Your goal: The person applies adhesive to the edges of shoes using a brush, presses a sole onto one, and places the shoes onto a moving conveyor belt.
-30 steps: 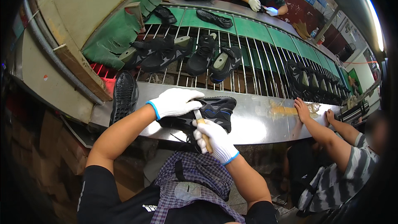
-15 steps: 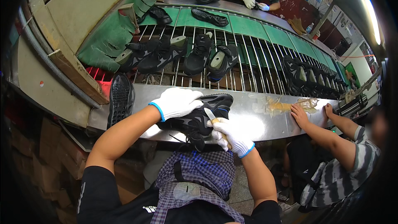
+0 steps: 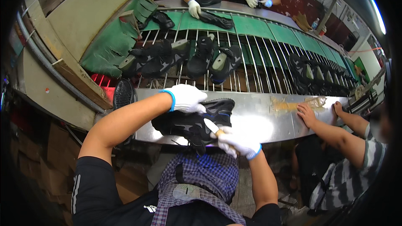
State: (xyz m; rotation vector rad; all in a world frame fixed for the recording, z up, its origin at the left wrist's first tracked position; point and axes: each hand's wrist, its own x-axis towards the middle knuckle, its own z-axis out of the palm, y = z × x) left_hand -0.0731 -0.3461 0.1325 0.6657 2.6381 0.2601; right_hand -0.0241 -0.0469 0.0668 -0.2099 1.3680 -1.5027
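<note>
A black sneaker (image 3: 178, 126) lies on its side across the near metal ledge, its laces hanging over the front edge. My left hand (image 3: 188, 98), in a white knit glove, grips the sneaker's far side; some fingertips are hidden against it. In my gloved right hand (image 3: 239, 141) is a knife (image 3: 210, 124) with a pale blade and wooden handle. Its blade lies over the side of the shoe, pointing up and left; whether it touches cannot be made out. A black shoe sole (image 3: 124, 93) rests left of my left forearm, which partly covers it.
Beyond the metal ledge (image 3: 268, 119) runs a rack of metal rods (image 3: 251, 67) carrying several black sneakers (image 3: 200, 58). Further back is a green belt (image 3: 251, 27). A person in a striped shirt (image 3: 349, 173) sits at right, with a hand (image 3: 307, 115) on the ledge. Two people work opposite.
My right hand and the knife have shifted slightly down, and the sneaker has tilted a little. Across the rack, a co-worker's gloved hand has reached onto the sole on the green belt.
</note>
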